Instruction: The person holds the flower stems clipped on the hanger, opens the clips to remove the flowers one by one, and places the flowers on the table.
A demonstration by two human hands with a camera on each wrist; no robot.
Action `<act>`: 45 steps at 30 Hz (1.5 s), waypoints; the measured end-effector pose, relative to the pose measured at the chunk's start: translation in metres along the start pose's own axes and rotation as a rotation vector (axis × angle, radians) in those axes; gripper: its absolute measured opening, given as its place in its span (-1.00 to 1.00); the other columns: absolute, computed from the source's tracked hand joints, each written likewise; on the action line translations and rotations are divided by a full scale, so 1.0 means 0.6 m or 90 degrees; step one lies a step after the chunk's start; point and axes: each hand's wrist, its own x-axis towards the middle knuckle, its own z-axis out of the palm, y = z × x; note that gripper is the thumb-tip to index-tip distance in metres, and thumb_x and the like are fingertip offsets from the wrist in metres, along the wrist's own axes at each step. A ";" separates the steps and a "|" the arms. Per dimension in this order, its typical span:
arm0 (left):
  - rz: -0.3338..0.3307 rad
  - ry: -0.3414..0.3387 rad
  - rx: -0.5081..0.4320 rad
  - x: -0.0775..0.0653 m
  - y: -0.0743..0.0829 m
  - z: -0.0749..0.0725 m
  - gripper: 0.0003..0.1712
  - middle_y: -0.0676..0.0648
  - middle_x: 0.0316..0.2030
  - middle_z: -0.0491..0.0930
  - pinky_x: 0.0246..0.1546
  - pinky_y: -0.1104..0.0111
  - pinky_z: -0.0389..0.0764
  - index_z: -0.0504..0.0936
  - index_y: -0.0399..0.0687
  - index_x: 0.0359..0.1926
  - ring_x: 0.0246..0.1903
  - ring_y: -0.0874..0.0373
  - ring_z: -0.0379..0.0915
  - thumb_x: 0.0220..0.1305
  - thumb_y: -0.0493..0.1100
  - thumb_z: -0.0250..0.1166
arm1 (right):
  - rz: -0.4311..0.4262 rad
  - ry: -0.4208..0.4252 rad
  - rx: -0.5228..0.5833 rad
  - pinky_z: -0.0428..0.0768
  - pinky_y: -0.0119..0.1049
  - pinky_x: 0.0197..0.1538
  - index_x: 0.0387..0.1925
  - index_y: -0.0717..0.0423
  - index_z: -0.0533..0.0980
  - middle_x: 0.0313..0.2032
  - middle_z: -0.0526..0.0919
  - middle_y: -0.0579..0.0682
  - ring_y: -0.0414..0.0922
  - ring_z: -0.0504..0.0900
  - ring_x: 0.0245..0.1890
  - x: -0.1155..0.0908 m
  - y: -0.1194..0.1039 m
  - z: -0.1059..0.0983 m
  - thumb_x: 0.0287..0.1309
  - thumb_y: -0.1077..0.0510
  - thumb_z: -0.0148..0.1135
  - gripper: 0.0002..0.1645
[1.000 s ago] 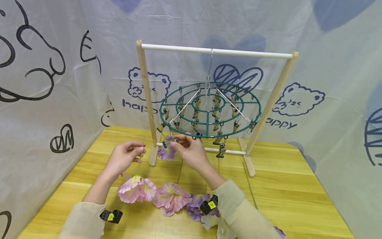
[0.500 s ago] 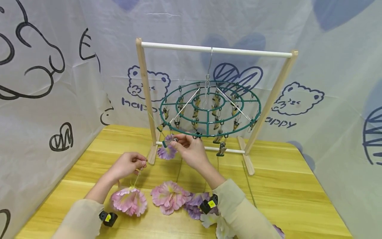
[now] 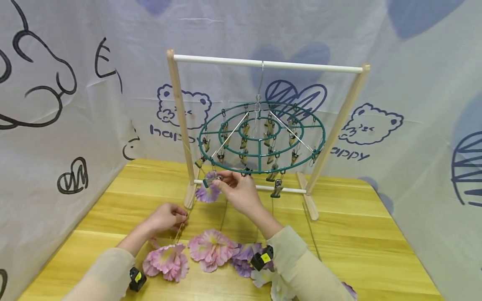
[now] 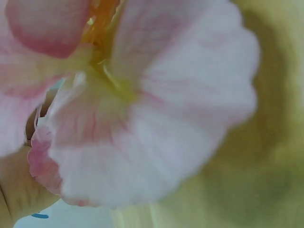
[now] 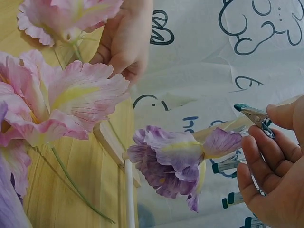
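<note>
My left hand (image 3: 165,219), low over the table at left, pinches the thin stem of a pink artificial flower (image 3: 167,263). In the left wrist view this flower's petals (image 4: 156,123) fill most of the picture and hide the fingertips. My right hand (image 3: 242,192) holds a metal clip with green tips (image 5: 256,116) between thumb and fingers, under the left front of the round green hanger (image 3: 260,159). Beside that clip a purple flower (image 5: 166,156) hangs below the hanger's rim.
Several clips (image 3: 277,189) dangle from the hanger, which hooks onto a white rod (image 3: 226,61) on a wooden stand (image 3: 180,113). Another pink flower (image 3: 212,251), a purple one (image 3: 242,261) and a white one (image 3: 280,286) lie along the table's (image 3: 361,234) near side.
My left hand has moved down toward the tabletop, bringing the pink flower lower with it. My right hand keeps its grip on the clip in nearly the same place.
</note>
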 end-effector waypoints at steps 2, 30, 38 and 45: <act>-0.007 -0.008 -0.004 0.002 -0.003 0.002 -0.73 -0.32 -0.21 0.68 -0.25 0.19 0.80 0.52 -0.65 0.04 -0.26 0.02 0.67 0.49 -0.44 0.09 | 0.001 0.000 -0.003 0.69 -0.23 -0.05 0.06 0.18 0.67 -0.21 0.73 0.02 -0.11 0.66 -0.20 0.000 0.000 0.000 0.34 0.06 0.42 -0.64; -0.015 0.021 0.085 0.007 0.001 0.025 -0.85 -0.17 -0.35 0.63 -0.45 0.26 0.75 0.60 -0.47 -0.08 -0.44 0.10 0.58 0.41 -0.41 0.28 | -0.014 0.005 0.062 0.67 -0.32 -0.09 0.05 0.15 0.68 -0.21 0.74 0.01 -0.15 0.66 -0.21 -0.001 0.008 0.000 0.30 0.06 0.46 -0.63; -0.019 0.023 0.063 0.004 -0.001 0.019 -0.81 -0.22 -0.31 0.63 -0.42 0.21 0.77 0.59 -0.48 -0.04 -0.38 0.05 0.61 0.47 -0.36 0.24 | -0.054 -0.013 0.075 0.66 -0.32 -0.03 0.10 0.10 0.66 -0.15 0.74 0.00 -0.14 0.66 -0.14 0.000 0.007 0.003 0.34 0.06 0.41 -0.63; 0.022 0.061 0.067 -0.001 0.004 -0.006 -0.71 -0.28 -0.24 0.65 -0.38 0.17 0.76 0.60 -0.47 0.04 -0.34 -0.01 0.62 0.52 -0.26 0.21 | -0.087 -0.003 0.068 0.67 -0.24 0.04 0.17 0.09 0.63 -0.06 0.71 -0.02 -0.14 0.64 -0.08 0.002 0.008 0.007 0.35 0.04 0.41 -0.57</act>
